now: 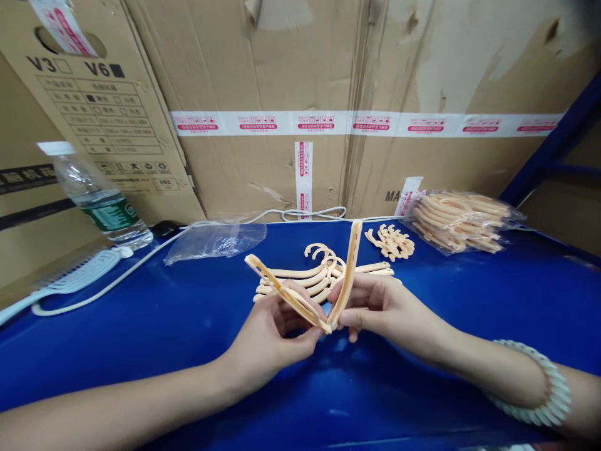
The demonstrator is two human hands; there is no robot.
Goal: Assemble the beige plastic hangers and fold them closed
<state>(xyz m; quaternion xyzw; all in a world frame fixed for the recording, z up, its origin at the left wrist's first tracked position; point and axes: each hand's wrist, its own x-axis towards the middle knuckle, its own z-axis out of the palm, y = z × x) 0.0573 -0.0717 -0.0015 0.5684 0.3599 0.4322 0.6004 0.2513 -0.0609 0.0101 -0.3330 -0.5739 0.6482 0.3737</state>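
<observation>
Between my two hands is a beige plastic folding hanger (pixel 348 275), its two arms bent up into a V that meets at the bottom. My left hand (pixel 277 332) grips the left arm near the joint, thumb in front. My right hand (pixel 380 307) pinches the right arm close to the same joint. Whether the two arms are joined there I cannot tell. Just behind my hands, several beige hangers (pixel 300 274) lie overlapped on the blue table (pixel 188 351), partly hidden by my fingers. A small heap of loose beige hooks (pixel 392 243) lies farther back to the right.
A clear bag full of beige hanger parts (pixel 460 219) sits at the back right. An open clear plastic bag (pixel 216 241) lies back left. At the left are a water bottle (pixel 107 210), a pale hairbrush (pixel 79 275) and a white cable (pixel 154 257). Cardboard boxes (pixel 263 75) wall off the back.
</observation>
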